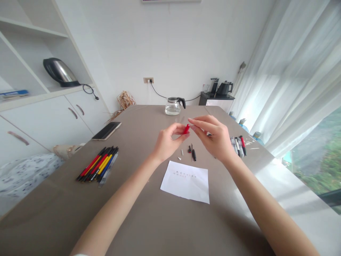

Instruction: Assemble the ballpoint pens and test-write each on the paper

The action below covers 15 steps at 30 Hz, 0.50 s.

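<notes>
Both hands were raised above the brown table (149, 220), meeting over its middle. The left hand (167, 141) pinched a small red pen part (187, 128) between thumb and fingers, holding it up off the table. The right hand (213, 137) closed its fingertips on the upper end of the same red piece, and seemed to hold something thin and clear there as well, though it was too small to tell for sure. Just below the hands, loose pen pieces (192, 153) lay on the table, a black one and some tiny pale ones among them. Nearer the person lay a white sheet of paper (186, 182) with faint red marks on it. A row of red, yellow, blue and black pens (99, 164) lay well off to the left, and a smaller group of pens (238, 145) lay just past the right hand. A phone (107, 130) and a glass pot (173, 106) sat farther back.
</notes>
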Tool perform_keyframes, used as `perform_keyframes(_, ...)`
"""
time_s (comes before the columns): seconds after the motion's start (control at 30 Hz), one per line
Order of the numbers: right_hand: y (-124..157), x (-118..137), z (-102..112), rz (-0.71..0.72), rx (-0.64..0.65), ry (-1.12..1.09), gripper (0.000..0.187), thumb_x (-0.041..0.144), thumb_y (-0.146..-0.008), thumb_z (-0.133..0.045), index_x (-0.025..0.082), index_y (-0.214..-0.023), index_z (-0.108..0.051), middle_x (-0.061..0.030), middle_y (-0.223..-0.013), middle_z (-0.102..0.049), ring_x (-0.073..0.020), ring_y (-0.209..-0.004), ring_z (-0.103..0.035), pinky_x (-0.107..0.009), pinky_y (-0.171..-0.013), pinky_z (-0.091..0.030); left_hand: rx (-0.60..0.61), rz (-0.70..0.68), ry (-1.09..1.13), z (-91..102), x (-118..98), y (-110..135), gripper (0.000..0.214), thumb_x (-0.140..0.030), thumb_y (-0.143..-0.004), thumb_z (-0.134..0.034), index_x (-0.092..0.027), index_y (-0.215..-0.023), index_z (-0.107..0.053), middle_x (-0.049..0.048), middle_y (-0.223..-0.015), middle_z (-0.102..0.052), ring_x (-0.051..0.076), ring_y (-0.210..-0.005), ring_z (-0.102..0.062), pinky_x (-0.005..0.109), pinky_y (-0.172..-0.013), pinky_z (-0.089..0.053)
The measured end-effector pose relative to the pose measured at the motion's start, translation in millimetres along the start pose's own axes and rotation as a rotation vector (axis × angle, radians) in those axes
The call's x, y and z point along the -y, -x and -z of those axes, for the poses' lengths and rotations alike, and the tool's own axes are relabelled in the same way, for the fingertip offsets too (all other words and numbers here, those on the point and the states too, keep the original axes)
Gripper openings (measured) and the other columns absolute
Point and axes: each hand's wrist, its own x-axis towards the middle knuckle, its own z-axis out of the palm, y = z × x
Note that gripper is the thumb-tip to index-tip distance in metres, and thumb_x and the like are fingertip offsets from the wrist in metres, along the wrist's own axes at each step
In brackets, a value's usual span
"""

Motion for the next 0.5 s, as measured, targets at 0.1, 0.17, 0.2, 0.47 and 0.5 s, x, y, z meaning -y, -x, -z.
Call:
perform_keyframes(0.1, 0, -4, -2, -0.035, -0.014, 0.014, 0.027, 0.028, -0.083, -0.04, 0.023, -0.1, -0.06, -0.0053, -0.09, -0.059, -0.0141, -0.078, -0.052, -0.026, -0.058, -0.043, -0.005, 0.033, 0.026, 1.7, 2, -2, 0.022, -0.028, -0.068, -0.059, -0.016, -0.086, -0.056, 0.0047, -0.082, -0.063, 0.016, -0.08, -0.058, 0.028, -0.071, -0.047)
perform_keyframes(0.17, 1, -8, -5, -0.072, -0.011, 0.018, 0.027, 0.028, -0.083, -0.039, 0.022, -0.099, -0.06, -0.0054, -0.088, -0.059, -0.0137, -0.075, -0.053, -0.025, -0.058, -0.042, -0.015, 0.039, 0.038, 3.1, 3, -3, 0.022, -0.027, -0.068, -0.06, -0.016, -0.086, -0.055, 0.0048, -0.082, -0.063, 0.016, -0.08, -0.059, 0.028, -0.071, -0.047)
perform_keyframes(0.2, 2, -11, -7, -0.098, 0.004, 0.027, 0.027, 0.028, -0.083, -0.039, 0.021, -0.097, -0.061, -0.0054, -0.086, -0.059, -0.0135, -0.073, -0.053, -0.025, -0.058, -0.042, -0.02, 0.041, 0.042, 3.8, 3, -3, 0.023, -0.027, -0.067, -0.06, -0.016, -0.086, -0.055, 0.0049, -0.083, -0.062, 0.015, -0.08, -0.059, 0.029, -0.072, -0.047)
perform_keyframes(0.47, 33, -28, -56, -0.277, 0.782, 0.218, 0.014, 0.027, -0.074, -0.051, 0.024, -0.08, -0.063, -0.0002, -0.076, -0.062, -0.013, -0.067, -0.055, -0.022, -0.054, -0.036, -0.047, 0.054, 0.046, 5.8, 6, -4, 0.025, -0.028, -0.068, -0.06, -0.016, -0.088, -0.053, 0.0067, -0.088, -0.061, 0.016, -0.084, -0.058, 0.032, -0.079, -0.045)
perform_keyframes(0.5, 37, -28, -62, -0.277, 0.826, 0.241, 0.015, 0.028, -0.073, -0.051, 0.024, -0.081, -0.063, -0.0007, -0.078, -0.062, -0.0137, -0.068, -0.055, -0.022, -0.054, -0.035, -0.047, 0.056, 0.052, 5.7, 6, -4, 0.026, -0.028, -0.068, -0.06, -0.016, -0.089, -0.053, 0.0067, -0.088, -0.061, 0.016, -0.084, -0.058, 0.032, -0.08, -0.044)
